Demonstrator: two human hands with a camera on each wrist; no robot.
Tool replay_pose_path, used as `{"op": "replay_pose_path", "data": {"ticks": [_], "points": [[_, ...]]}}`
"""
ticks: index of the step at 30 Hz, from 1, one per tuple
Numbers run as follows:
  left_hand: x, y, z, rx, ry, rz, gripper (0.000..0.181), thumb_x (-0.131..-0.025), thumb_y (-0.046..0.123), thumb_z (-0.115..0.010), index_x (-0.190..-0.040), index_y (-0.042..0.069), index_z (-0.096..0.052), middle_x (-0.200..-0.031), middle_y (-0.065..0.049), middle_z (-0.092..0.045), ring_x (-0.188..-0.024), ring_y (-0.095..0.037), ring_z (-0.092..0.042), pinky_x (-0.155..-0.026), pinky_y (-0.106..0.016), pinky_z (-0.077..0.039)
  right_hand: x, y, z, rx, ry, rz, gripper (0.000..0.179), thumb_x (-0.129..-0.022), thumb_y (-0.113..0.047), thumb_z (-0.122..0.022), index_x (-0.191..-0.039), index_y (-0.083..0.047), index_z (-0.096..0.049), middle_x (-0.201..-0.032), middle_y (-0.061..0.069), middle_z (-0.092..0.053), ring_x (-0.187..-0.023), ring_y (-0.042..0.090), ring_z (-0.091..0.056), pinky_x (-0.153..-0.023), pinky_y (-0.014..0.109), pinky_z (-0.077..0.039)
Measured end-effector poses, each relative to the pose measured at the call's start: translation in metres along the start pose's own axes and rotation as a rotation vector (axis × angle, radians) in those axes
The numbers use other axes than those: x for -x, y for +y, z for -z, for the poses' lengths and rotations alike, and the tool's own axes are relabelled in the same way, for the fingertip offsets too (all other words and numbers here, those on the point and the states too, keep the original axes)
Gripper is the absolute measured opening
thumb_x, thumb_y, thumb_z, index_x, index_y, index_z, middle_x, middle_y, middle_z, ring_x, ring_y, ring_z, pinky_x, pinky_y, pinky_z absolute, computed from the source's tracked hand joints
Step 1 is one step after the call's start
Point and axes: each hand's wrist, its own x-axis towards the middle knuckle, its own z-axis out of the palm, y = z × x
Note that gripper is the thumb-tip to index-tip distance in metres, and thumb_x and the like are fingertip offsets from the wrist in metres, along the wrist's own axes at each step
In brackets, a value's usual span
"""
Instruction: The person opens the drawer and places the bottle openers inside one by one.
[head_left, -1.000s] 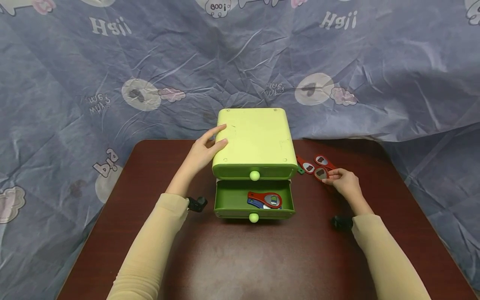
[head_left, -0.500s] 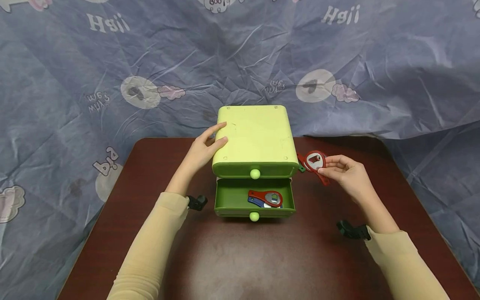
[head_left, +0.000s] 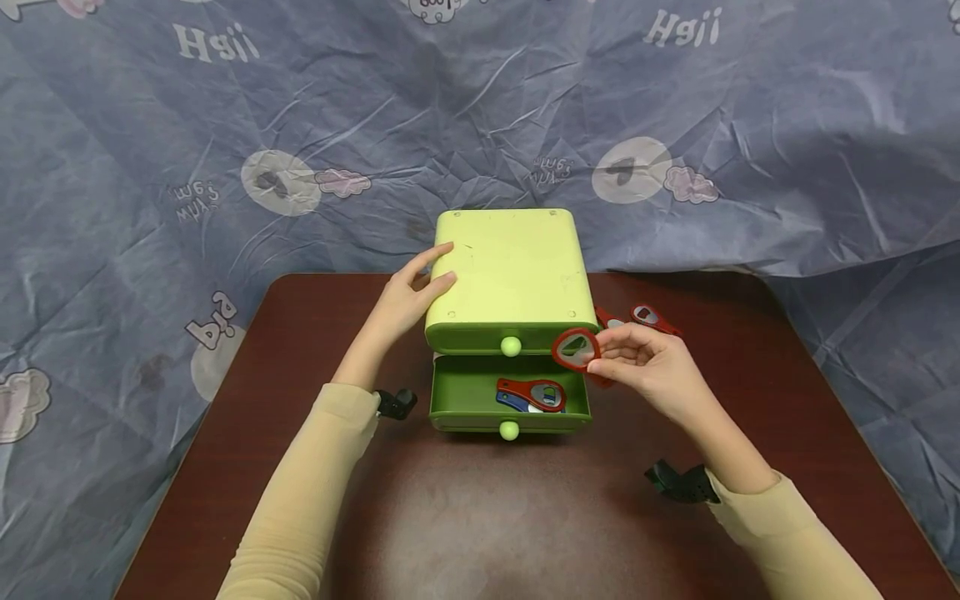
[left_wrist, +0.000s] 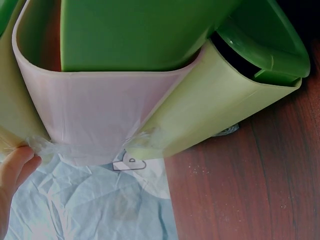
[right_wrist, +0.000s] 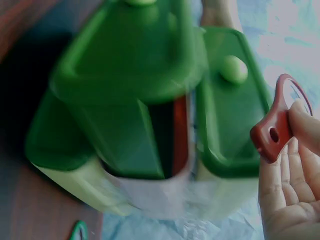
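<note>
A red bottle opener [right_wrist: 281, 117] is pinched between the thumb and fingers of my right hand [head_left: 654, 367], in front of the cabinet's right side. My left hand [head_left: 403, 302] rests on the upper left edge of the yellow-green drawer cabinet [head_left: 513, 267], fingertips on its top. Below the top drawer a green drawer [head_left: 465, 387] is pulled out. Inside it, a red bottle opener [head_left: 516, 387] lies over a blue bottle opener [head_left: 512, 402]. The left wrist view shows the cabinet's side and only some left fingers [left_wrist: 17, 165].
Right of the cabinet, a red bottle opener [head_left: 654, 318] lies on the dark red table [head_left: 480, 517], with another red one [head_left: 609, 319] partly hidden. A green-edged piece [right_wrist: 79, 231] shows in the right wrist view. A printed grey-blue cloth [head_left: 375, 108] hangs behind.
My right hand has lifted a red bottle opener off the table on the right and carried it left to the cabinet's front. The left hand stays in place.
</note>
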Motion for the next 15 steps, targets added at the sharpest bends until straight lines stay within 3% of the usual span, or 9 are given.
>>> {"op": "replay_pose_path", "data": {"ticks": [4, 7, 11, 15], "points": [[0.0, 0.0, 0.0, 0.009, -0.006, 0.008, 0.053, -0.095, 0.045, -0.063, -0.145, 0.042, -0.046, -0.161, 0.007, -0.028, -0.139, -0.022, -0.046, -0.101, -0.048, -0.049, -0.001, 0.01, -0.017, 0.12, -0.065, -0.051, 0.028, -0.083, -0.014, -0.08, -0.106, -0.003, -0.07, -0.091, 0.002, -0.075, -0.081, 0.008, -0.071, -0.069, 0.028, -0.059], [-0.001, 0.0, 0.0, 0.013, -0.008, 0.011, 0.053, -0.095, 0.045, -0.063, -0.145, 0.041, -0.046, -0.161, 0.007, -0.027, -0.139, -0.022, -0.046, -0.101, -0.048, -0.049, -0.004, 0.017, -0.029, 0.2, -0.103, -0.044, 0.027, -0.083, -0.015, -0.08, -0.107, -0.005, -0.072, -0.094, 0.007, -0.074, -0.083, 0.009, -0.071, -0.07, 0.027, -0.059], [-0.002, -0.001, 0.0, 0.01, -0.004, 0.01, 0.052, -0.095, 0.046, -0.063, -0.144, 0.042, -0.046, -0.16, 0.008, -0.028, -0.139, -0.022, -0.046, -0.102, -0.048, -0.049, -0.01, 0.023, -0.045, 0.327, -0.149, 0.004, 0.023, -0.083, -0.013, -0.08, -0.105, -0.011, -0.075, -0.093, 0.004, -0.075, -0.082, 0.01, -0.071, -0.069, 0.025, -0.057], [-0.001, -0.002, -0.001, 0.003, 0.001, -0.004, 0.052, -0.094, 0.048, -0.063, -0.143, 0.044, -0.047, -0.159, 0.008, -0.03, -0.138, -0.023, -0.047, -0.102, -0.048, -0.048, -0.014, 0.026, -0.057, 0.381, -0.208, 0.005, 0.02, -0.083, -0.012, -0.079, -0.103, -0.011, -0.076, -0.089, 0.001, -0.075, -0.081, 0.011, -0.071, -0.069, 0.023, -0.056]]}}
